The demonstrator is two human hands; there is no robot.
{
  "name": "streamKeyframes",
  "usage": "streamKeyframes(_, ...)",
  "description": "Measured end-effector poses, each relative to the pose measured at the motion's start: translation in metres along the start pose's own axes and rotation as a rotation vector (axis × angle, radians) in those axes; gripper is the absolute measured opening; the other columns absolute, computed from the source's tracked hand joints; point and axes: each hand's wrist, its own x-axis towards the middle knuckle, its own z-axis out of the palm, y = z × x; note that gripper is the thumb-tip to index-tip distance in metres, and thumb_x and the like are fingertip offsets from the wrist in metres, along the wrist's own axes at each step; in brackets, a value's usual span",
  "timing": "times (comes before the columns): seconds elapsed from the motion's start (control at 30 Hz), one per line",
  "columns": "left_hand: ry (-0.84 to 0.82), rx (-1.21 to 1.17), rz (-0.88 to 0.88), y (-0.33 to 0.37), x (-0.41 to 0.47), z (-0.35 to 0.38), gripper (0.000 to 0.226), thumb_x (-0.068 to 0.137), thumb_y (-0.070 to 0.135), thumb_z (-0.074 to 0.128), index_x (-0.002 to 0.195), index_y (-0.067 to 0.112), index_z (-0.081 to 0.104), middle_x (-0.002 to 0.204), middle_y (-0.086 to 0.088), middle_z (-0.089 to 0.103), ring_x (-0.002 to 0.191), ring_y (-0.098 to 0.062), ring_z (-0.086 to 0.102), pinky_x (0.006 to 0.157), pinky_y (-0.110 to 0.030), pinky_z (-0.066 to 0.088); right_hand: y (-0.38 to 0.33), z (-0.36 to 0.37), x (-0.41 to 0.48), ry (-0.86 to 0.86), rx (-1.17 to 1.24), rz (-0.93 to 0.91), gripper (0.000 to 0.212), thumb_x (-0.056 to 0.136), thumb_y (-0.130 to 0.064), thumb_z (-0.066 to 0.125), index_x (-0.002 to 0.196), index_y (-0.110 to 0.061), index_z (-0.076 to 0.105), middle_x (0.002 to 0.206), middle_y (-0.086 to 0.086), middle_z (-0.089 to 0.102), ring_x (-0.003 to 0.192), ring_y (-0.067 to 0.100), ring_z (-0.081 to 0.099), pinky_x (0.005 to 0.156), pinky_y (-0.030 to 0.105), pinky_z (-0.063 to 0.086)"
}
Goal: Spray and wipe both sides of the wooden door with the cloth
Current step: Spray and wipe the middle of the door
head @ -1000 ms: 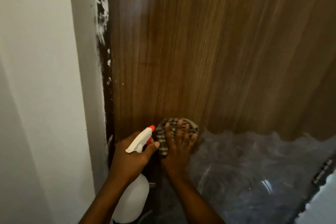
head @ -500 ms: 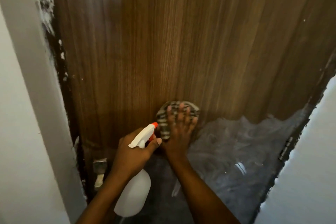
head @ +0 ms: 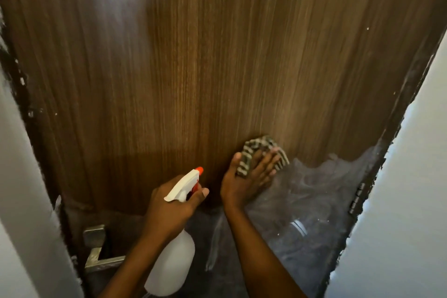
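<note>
The brown wooden door (head: 193,68) fills the view in front of me. My right hand (head: 246,176) presses a striped grey cloth (head: 251,152) flat against the door at its lower middle, fingers spread over the cloth. To its left my left hand (head: 174,205) grips the neck of a white spray bottle (head: 173,259) with an orange nozzle tip (head: 199,169), held just off the door. The bottle's body hangs below my fist.
A loose clear plastic film (head: 314,201) covers the door's lower right part. A metal door handle (head: 96,249) sticks out at lower left. White walls (head: 399,201) flank the door on both sides, and a hinge (head: 356,198) sits on its right edge.
My right hand has slid the cloth to the right across the door. The view has shifted so more of the right frame and the handle show. The bottle hand stays close by.
</note>
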Motion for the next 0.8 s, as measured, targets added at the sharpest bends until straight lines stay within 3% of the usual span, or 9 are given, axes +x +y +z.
streamKeyframes(0.1, 0.000, -0.024, -0.009, 0.006, 0.003, 0.012, 0.055, 0.071, 0.031, 0.075, 0.121, 0.015, 0.058, 0.109, 0.005, 0.061, 0.095, -0.012, 0.058, 0.078, -0.020, 0.046, 0.017, -0.001, -0.030, -0.135, -0.178, -0.403, 0.082, 0.090, -0.059, 0.034, 0.157, -0.018, 0.011, 0.159, 0.018, 0.020, 0.146, 0.037, 0.018, 0.118, 0.057, 0.014)
streamKeyframes(0.2, -0.020, -0.034, 0.001, 0.011, -0.001, 0.029, 0.058, 0.072, 0.027, 0.074, 0.126, 0.015, 0.055, 0.109, 0.005, 0.058, 0.098, -0.013, 0.055, 0.078, -0.020, 0.044, 0.069, -0.010, -0.053, -0.212, -0.284, -0.480, 0.081, 0.094, -0.064, 0.017, 0.157, -0.018, -0.002, 0.163, 0.018, 0.004, 0.150, 0.036, 0.005, 0.120, 0.054, 0.005)
streamKeyframes(0.27, -0.037, -0.035, 0.011, 0.017, -0.004, 0.039, 0.055, 0.073, 0.024, 0.075, 0.124, 0.015, 0.056, 0.108, 0.005, 0.058, 0.098, -0.013, 0.056, 0.077, -0.018, 0.043, 0.088, -0.014, -0.043, -0.137, -0.176, -0.314, 0.076, 0.098, -0.059, 0.019, 0.156, -0.021, -0.012, 0.163, 0.016, -0.003, 0.150, 0.032, 0.001, 0.121, 0.053, 0.007)
streamKeyframes(0.33, -0.051, -0.022, 0.028, 0.018, -0.006, 0.048, 0.051, 0.072, 0.027, 0.075, 0.119, 0.016, 0.059, 0.106, 0.004, 0.063, 0.098, -0.015, 0.060, 0.075, -0.015, 0.044, 0.084, -0.019, -0.012, -0.043, 0.075, 0.039, 0.077, 0.096, -0.054, 0.032, 0.154, -0.031, -0.014, 0.162, 0.015, 0.005, 0.150, 0.032, 0.009, 0.118, 0.059, 0.015)
streamKeyframes(0.4, -0.063, -0.005, 0.020, 0.019, -0.005, 0.057, 0.052, 0.071, 0.033, 0.074, 0.118, 0.016, 0.061, 0.105, 0.001, 0.066, 0.098, -0.016, 0.062, 0.074, -0.015, 0.046, 0.081, -0.023, 0.030, -0.028, 0.253, 0.277, 0.080, 0.091, -0.061, 0.029, 0.154, -0.027, -0.007, 0.164, 0.011, 0.006, 0.151, 0.028, 0.007, 0.119, 0.058, 0.011)
streamKeyframes(0.47, -0.068, -0.004, 0.024, 0.022, -0.004, 0.065, 0.055, 0.070, 0.038, 0.072, 0.118, 0.016, 0.061, 0.106, 0.000, 0.066, 0.096, -0.015, 0.062, 0.075, -0.016, 0.047, 0.080, -0.029, 0.062, -0.044, 0.276, 0.344, 0.086, 0.089, -0.066, 0.022, 0.157, -0.016, 0.006, 0.165, 0.006, 0.003, 0.152, 0.023, 0.001, 0.121, 0.053, 0.006)
streamKeyframes(0.57, -0.062, 0.007, 0.046, 0.029, 0.003, 0.077, 0.050, 0.071, 0.040, 0.072, 0.113, 0.016, 0.063, 0.102, 0.000, 0.068, 0.093, -0.014, 0.063, 0.071, -0.015, 0.047, 0.078, -0.027, 0.067, -0.069, 0.154, 0.156, 0.080, 0.092, -0.060, 0.032, 0.154, -0.010, 0.024, 0.163, 0.014, 0.012, 0.151, 0.031, 0.007, 0.119, 0.058, 0.010)
streamKeyframes(0.7, -0.069, -0.002, 0.042, 0.033, 0.010, 0.101, 0.053, 0.073, 0.038, 0.073, 0.120, 0.017, 0.061, 0.107, 0.000, 0.068, 0.099, -0.015, 0.063, 0.082, -0.025, 0.051, 0.109, -0.025, 0.022, -0.246, -0.219, -0.389, 0.081, 0.092, -0.062, 0.031, 0.157, -0.021, 0.004, 0.161, 0.019, 0.013, 0.149, 0.037, 0.008, 0.120, 0.055, 0.005)
streamKeyframes(0.8, -0.079, 0.000, 0.050, 0.037, 0.008, 0.118, 0.049, 0.075, 0.034, 0.073, 0.120, 0.018, 0.061, 0.103, 0.000, 0.068, 0.096, -0.013, 0.063, 0.083, -0.026, 0.052, 0.132, -0.030, 0.017, -0.234, -0.172, -0.276, 0.076, 0.098, -0.060, 0.022, 0.156, -0.021, -0.007, 0.161, 0.020, 0.012, 0.148, 0.038, 0.013, 0.119, 0.058, 0.015)
